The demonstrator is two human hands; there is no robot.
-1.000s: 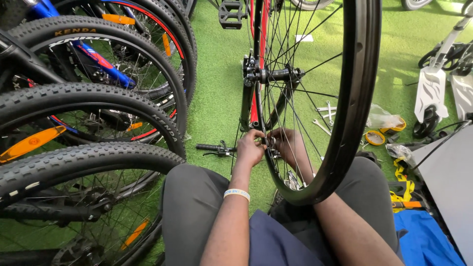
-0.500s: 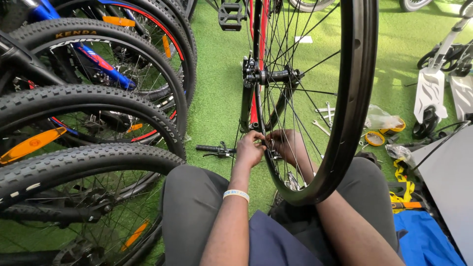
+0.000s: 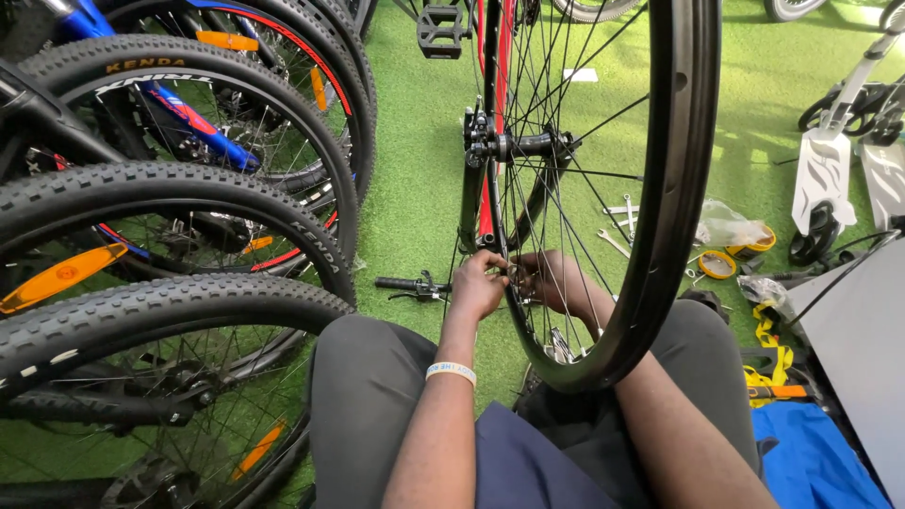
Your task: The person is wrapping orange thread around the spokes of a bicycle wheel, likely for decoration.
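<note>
A spoke of the bare wheel is pinched by the left hand; the right hand seems closed there too, though its grip cannot be told.

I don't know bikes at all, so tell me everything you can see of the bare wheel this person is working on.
The bare wheel is a black rim with no tyre, thin metal spokes and a dark hub. It stands upright on its bicycle, over the green turf between the person's knees. The left hand and right hand meet at the spokes low down, the right one behind them.
</note>
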